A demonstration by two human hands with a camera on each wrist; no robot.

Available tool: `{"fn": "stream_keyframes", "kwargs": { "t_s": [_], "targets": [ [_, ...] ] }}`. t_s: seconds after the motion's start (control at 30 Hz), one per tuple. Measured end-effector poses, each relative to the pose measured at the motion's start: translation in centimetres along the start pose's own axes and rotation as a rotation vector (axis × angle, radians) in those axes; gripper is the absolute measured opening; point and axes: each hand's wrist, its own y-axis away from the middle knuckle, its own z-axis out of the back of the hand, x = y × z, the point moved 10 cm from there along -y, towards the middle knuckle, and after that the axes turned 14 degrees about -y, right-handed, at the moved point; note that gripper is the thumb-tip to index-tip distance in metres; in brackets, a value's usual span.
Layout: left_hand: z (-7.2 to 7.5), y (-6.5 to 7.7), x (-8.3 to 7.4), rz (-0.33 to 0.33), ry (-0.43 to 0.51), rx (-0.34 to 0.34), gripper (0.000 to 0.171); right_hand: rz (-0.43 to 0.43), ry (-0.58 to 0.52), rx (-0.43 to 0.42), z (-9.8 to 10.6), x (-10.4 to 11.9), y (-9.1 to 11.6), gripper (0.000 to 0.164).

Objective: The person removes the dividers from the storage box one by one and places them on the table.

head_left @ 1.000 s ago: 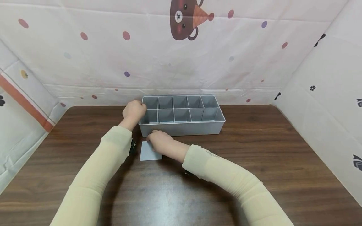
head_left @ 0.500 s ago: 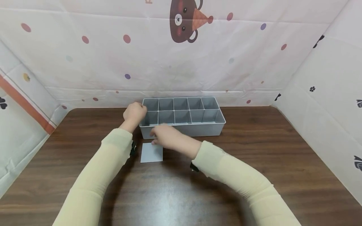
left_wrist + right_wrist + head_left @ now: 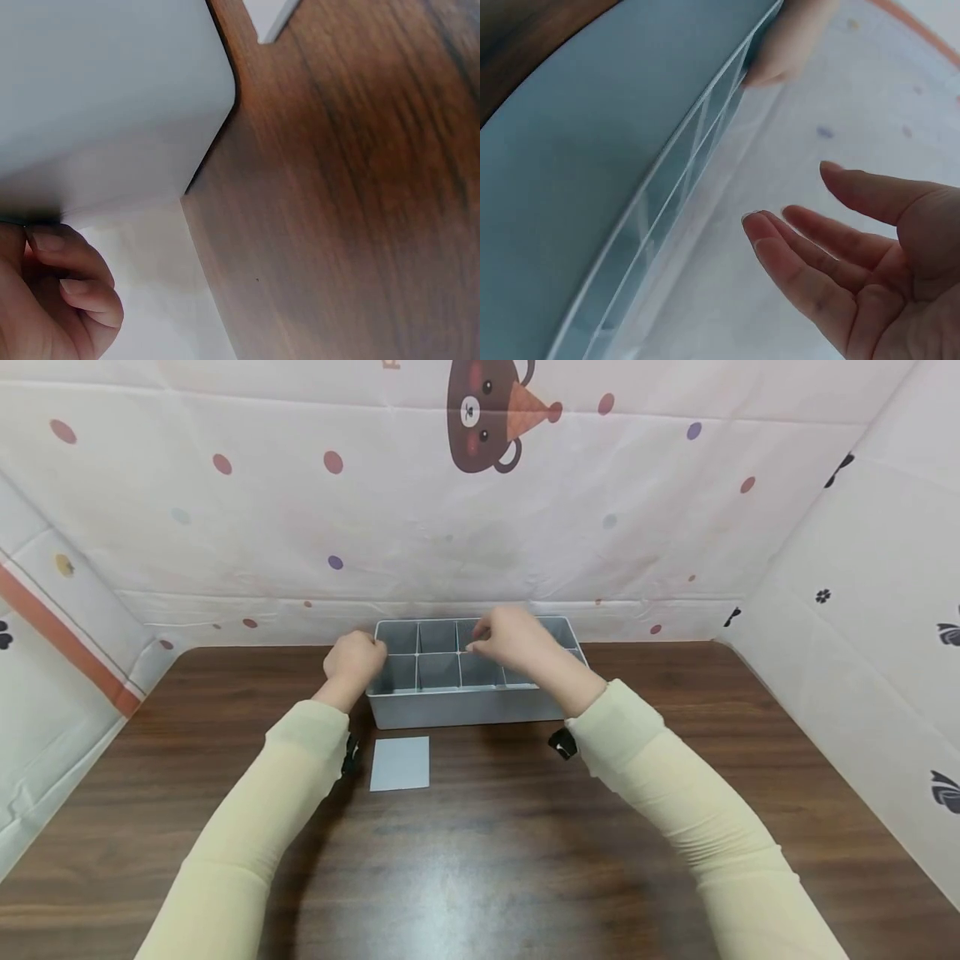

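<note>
A grey divided storage box (image 3: pixel 472 710) with two rows of compartments stands at the back of the table. At its left end, my left hand (image 3: pixel 355 662) pinches the rim between thumb and curled fingers; the left wrist view shows those fingers (image 3: pixel 82 262) right at the edge. My right hand (image 3: pixel 513 639) hovers over the right half of the box. In the right wrist view its thumb and fingers (image 3: pixel 802 285) are apart, with nothing between them. A flat light-grey square (image 3: pixel 400 763) lies on the table in front of the box's left part.
The brown wood-grain table (image 3: pixel 480 860) reaches back to a white printed cloth (image 3: pixel 225 543) hanging close behind the box. More cloth walls it in at left and right.
My right hand has lifted from the flat square and moved right and back over the box, uncovering the square. My left hand stays at the box's left rim.
</note>
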Motion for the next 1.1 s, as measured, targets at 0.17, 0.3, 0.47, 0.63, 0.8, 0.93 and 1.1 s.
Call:
{"fn": "stream_keyframes", "kwargs": {
  "t_s": [0.17, 0.3, 0.47, 0.63, 0.8, 0.93, 1.1],
  "targets": [
    [-0.1, -0.1, 0.1, 0.0, 0.006, -0.002, 0.041, -0.063, 0.02, -0.045, 0.6, -3.0, -0.7, 0.029],
    [-0.1, -0.1, 0.1, -0.001, 0.001, -0.001, 0.043, -0.146, 0.052, -0.05, -0.2, -5.2, -1.3, 0.051],
    [-0.1, -0.1, 0.1, 0.004, 0.002, 0.0, 0.044, -0.194, 0.068, -0.037, -1.4, -6.9, -1.9, 0.047],
    [0.0, -0.1, 0.0, 0.003, 0.004, -0.005, 0.044, -0.19, 0.038, -0.039, -2.1, -7.4, -2.4, 0.046],
    [0.1, -0.1, -0.1, 0.002, 0.005, -0.015, 0.044, -0.186, 0.017, -0.053, -2.3, -7.3, -2.5, 0.045],
    [0.2, -0.1, -0.1, -0.002, 0.009, -0.018, 0.045, -0.19, 0.042, -0.078, -2.4, -7.2, -2.4, 0.036],
    [0.1, -0.1, 0.0, 0.003, 0.001, -0.015, 0.045, -0.2, 0.06, -0.082, -2.6, -7.0, -2.4, 0.014]
  ]
}}
